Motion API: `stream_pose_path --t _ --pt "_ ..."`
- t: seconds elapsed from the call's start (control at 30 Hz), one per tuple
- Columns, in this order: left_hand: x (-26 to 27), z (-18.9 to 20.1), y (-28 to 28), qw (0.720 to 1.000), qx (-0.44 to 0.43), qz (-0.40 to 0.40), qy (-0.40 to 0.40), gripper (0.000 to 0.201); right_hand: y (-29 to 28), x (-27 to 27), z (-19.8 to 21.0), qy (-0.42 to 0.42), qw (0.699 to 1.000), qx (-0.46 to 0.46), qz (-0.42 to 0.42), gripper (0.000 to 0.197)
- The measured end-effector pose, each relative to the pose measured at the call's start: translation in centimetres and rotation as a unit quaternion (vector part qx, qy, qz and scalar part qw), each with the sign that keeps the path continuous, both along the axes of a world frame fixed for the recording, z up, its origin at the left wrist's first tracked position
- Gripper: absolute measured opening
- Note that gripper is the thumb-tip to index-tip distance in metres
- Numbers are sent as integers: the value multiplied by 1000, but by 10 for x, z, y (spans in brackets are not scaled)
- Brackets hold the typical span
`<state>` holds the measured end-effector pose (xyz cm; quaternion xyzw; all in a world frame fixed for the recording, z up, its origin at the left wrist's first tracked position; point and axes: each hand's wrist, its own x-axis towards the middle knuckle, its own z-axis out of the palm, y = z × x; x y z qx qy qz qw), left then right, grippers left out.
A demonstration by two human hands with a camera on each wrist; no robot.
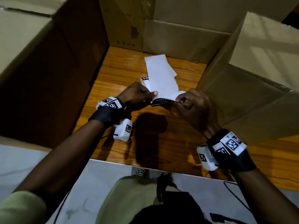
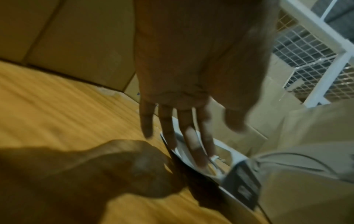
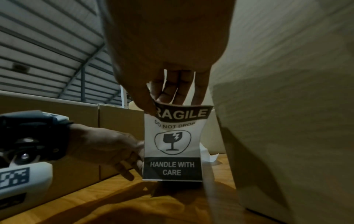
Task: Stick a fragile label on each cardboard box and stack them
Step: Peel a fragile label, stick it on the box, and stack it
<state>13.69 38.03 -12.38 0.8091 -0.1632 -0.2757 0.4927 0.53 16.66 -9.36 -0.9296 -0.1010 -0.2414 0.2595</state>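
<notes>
A black and white fragile label (image 1: 162, 101) (image 3: 172, 144) hangs between both hands, just above the wooden table (image 1: 123, 75). My right hand (image 1: 178, 101) (image 3: 159, 103) pinches its "FRAGILE" end between thumb and fingers. At the "HANDLE WITH CARE" end my left hand (image 1: 152, 96) (image 2: 191, 144) pinches the label, thumb on white paper and fingers underneath. Large cardboard boxes stand on the left (image 1: 32, 62), the right (image 1: 258, 81) and at the back (image 1: 186, 38). No label shows on their visible faces.
Loose white backing sheets (image 1: 159, 73) lie on the table beyond my hands, over a small stack of labels (image 1: 144, 79). The boxes wall in the table on three sides. A white wire-mesh frame (image 2: 316, 60) stands beyond the boxes.
</notes>
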Motion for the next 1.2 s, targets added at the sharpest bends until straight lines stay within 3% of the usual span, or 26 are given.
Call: stream_pose_path --t 0.1,0.23,0.43,0.67,0.87,0.97,1.03,1.07,1.13,1.2 --pt "4 0 -2 999 -26 -27 -21 28 3 -2 4 0 1000 -3 7 7" --pt "6 -5 -7 997 -60 51 -21 21 3 -8 13 4 1000 13 11 7" --pt "13 -15 -5 997 -27 55 -41 37 -3 -25 23 7 1000 17 4 6" --pt "12 -25 2 994 16 102 -17 33 -4 -40 36 11 1000 13 11 4" --pt "12 -38 16 988 55 129 -61 38 -10 -47 50 23 996 88 2 3" --pt "7 -24 19 992 38 114 -36 20 -12 -45 61 93 983 156 -12 3" --pt "6 -8 17 989 48 126 -65 53 -16 -43 69 153 968 200 -12 14" --pt "0 7 14 986 24 140 -91 56 -18 -41 74 178 962 208 -10 20" --pt "-18 40 6 980 -38 125 -151 43 -21 -37 81 216 955 204 -2 29" --pt "-39 74 -3 979 -81 35 -182 31 -24 -33 86 243 950 197 5 34"
